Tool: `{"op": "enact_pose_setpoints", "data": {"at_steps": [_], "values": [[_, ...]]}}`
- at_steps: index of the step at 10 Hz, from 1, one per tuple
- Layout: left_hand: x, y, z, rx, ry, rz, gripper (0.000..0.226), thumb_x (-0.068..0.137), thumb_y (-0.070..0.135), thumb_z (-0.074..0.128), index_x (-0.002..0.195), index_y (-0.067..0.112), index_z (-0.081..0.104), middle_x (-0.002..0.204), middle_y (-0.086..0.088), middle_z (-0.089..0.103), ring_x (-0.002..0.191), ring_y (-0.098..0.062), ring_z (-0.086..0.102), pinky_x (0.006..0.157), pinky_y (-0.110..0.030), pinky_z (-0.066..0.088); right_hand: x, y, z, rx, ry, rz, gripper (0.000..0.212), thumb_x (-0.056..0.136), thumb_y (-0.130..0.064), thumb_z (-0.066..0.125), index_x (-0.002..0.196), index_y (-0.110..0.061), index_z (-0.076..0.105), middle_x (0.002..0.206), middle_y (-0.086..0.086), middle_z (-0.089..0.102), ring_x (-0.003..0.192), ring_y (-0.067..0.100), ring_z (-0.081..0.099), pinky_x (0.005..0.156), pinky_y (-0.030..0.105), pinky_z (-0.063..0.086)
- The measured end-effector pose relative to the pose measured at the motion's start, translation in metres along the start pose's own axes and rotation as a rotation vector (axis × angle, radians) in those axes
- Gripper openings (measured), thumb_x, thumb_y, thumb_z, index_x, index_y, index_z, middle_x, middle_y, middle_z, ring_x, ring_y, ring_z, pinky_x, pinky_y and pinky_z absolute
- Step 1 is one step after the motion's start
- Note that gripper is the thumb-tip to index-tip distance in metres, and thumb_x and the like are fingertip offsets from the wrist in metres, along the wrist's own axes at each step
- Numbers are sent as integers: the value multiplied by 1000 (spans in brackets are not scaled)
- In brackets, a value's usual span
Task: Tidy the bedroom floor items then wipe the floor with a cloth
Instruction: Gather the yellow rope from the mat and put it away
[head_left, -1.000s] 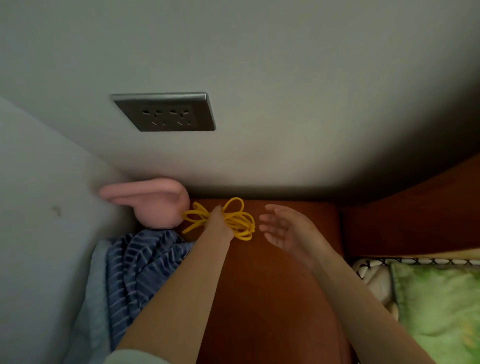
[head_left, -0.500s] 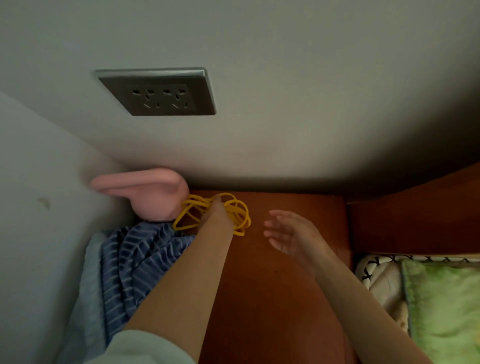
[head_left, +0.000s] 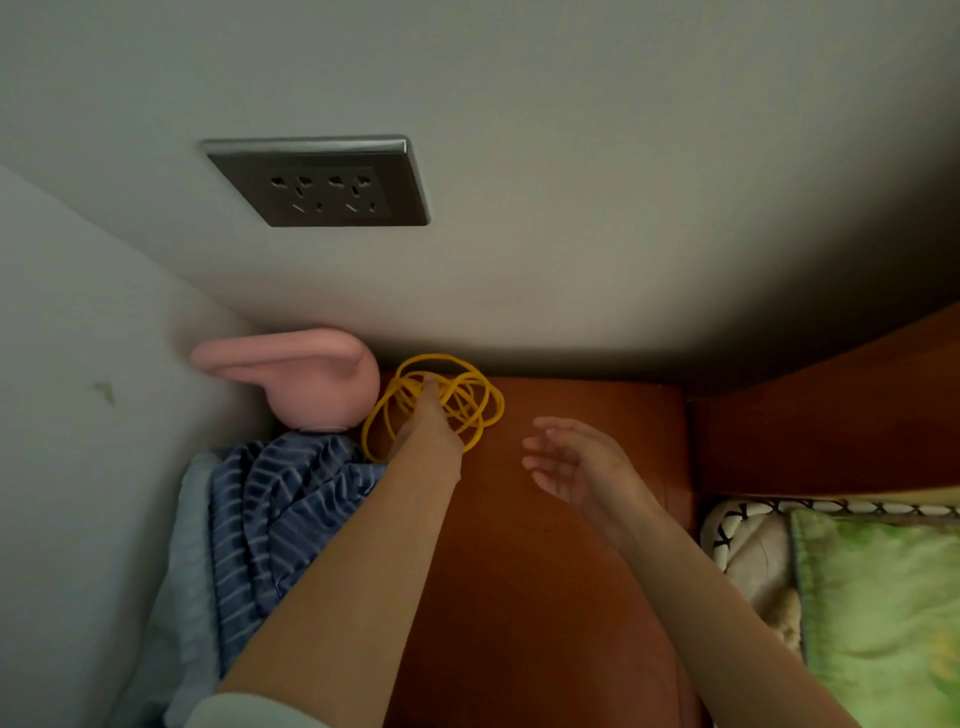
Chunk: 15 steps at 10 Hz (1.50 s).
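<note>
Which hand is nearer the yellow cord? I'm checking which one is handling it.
Left. The left hand is on the yellow cord, fingers among its loops. The right hand hovers open to the cord's right, apart from it.

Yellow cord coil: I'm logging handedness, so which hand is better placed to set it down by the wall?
Left. The left hand already pinches the yellow cord coil; the right hand hovers open beside it.
</note>
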<state>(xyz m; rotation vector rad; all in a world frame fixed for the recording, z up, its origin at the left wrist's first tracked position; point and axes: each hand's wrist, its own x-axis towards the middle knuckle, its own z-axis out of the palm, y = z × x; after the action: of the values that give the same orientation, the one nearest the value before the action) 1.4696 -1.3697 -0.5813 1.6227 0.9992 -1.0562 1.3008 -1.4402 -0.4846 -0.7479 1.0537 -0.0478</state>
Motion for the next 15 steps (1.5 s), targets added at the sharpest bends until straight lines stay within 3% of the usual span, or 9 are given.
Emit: {"op": "enact_pose_setpoints", "data": {"at_steps": [1, 2, 3, 4, 5, 7, 12, 14, 15], "values": [[51, 0, -9, -5, 78, 132, 41, 93, 21, 52, 132, 27, 43, 152, -6, 27, 139, -31, 25, 115, -43, 21, -4, 0, 1, -2, -5, -4, 18, 94, -6, 45, 98, -13, 62, 84, 5, 68, 72, 16, 63, 66, 26, 49], [11, 1, -17, 5, 47, 133, 55, 94, -4, 35, 147, 7, 23, 152, -12, 25, 140, -31, 23, 111, -28, 25, -8, -2, 4, 6, -6, 0, 19, 94, -6, 45, 97, -13, 62, 82, 5, 67, 70, 16, 63, 65, 26, 48], [-70, 4, -25, -88, 8, 126, 51, 97, -6, 26, 147, 1, 18, 153, -17, 21, 140, -33, 22, 106, -32, 29, -13, -5, 6, 4, -10, 2, 19, 94, -6, 45, 97, -13, 62, 82, 4, 67, 70, 16, 63, 64, 25, 48], [-80, 0, -38, 10, -172, 84, 51, 99, 33, 32, 145, 9, 29, 151, -13, 28, 137, -36, 28, 113, -51, 12, -27, -12, 10, -7, -16, -10, 19, 95, -6, 43, 96, -13, 61, 82, 5, 66, 70, 16, 62, 64, 25, 48], [-104, -4, -57, -63, -254, 118, 49, 97, 25, 42, 139, 1, 33, 142, -22, 37, 128, -38, 41, 110, -53, 22, -45, -23, 14, -21, -28, -13, 18, 96, -6, 41, 98, -12, 58, 80, 4, 64, 70, 16, 61, 65, 25, 48], [-180, -20, -106, -22, -475, 293, 36, 98, 17, 44, 130, 1, 45, 121, -16, 58, 106, -25, 59, 95, -39, 43, -98, -42, 10, -19, -36, -40, 17, 96, -8, 44, 100, -12, 60, 82, 4, 66, 72, 16, 63, 66, 26, 50], [-380, -98, -188, -47, -680, 680, 32, 84, 25, 48, 111, 12, 61, 97, -2, 71, 92, -16, 68, 76, -27, 56, -316, -65, -38, 220, 0, -271, 21, 95, -13, 42, 104, -12, 61, 84, 4, 70, 72, 15, 67, 65, 25, 55], [-413, -108, -193, -6, -782, 741, 30, 68, 39, 74, 90, 19, 73, 97, -5, 72, 91, -18, 69, 73, -28, 56, -387, -53, -67, 329, 72, -325, 26, 79, -19, 53, 101, -10, 61, 78, 4, 69, 66, 14, 66, 62, 24, 53], [-426, -114, -182, 81, -831, 744, 24, 83, 22, 49, 100, 13, 65, 94, -5, 72, 87, -18, 69, 73, -27, 57, -415, -37, -74, 371, 137, -351, 32, 70, -22, 55, 99, -10, 62, 78, 5, 68, 66, 15, 65, 64, 27, 51]]}}
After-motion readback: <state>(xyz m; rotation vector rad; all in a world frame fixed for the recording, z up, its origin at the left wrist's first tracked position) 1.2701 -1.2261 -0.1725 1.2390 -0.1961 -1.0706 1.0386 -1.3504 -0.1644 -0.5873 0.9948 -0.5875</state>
